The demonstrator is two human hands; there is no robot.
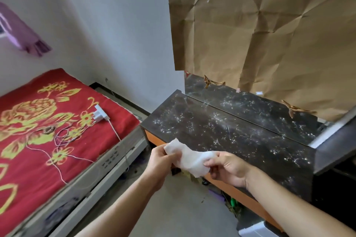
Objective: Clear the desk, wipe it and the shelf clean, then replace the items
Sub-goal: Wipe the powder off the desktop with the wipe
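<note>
I see both hands just in front of the desk (221, 131), at its near edge. My left hand (160, 161) and right hand (229, 169) each pinch an end of the white wipe (189, 157), fingers curled tight on it, stretching it between them above the desk's front rim. The dark marbled desk top shows pale smears. Behind the desk, creased brown paper (260, 40) covers the wall. Left of the desk, a white charger (99, 114) lies on a red floral cover (38, 121).
</note>
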